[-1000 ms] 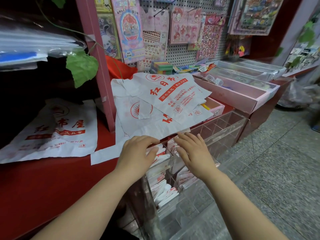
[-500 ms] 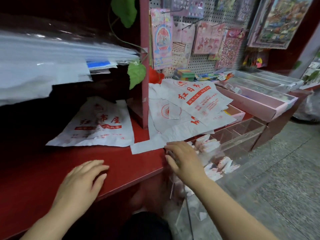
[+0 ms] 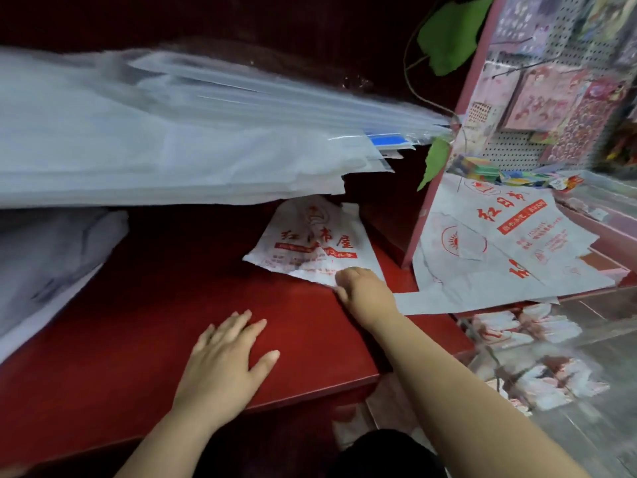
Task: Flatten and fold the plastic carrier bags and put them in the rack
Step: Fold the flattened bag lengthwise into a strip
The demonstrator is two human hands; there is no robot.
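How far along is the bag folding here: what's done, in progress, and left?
Done: several folded bags already sit in the clear rack. In hand: the right hand grips the near corner of an unfolded bag on the red shelf; the left hand rests flat on the shelf. Left: that bag, plus the loose pile by the rack, all unfolded.
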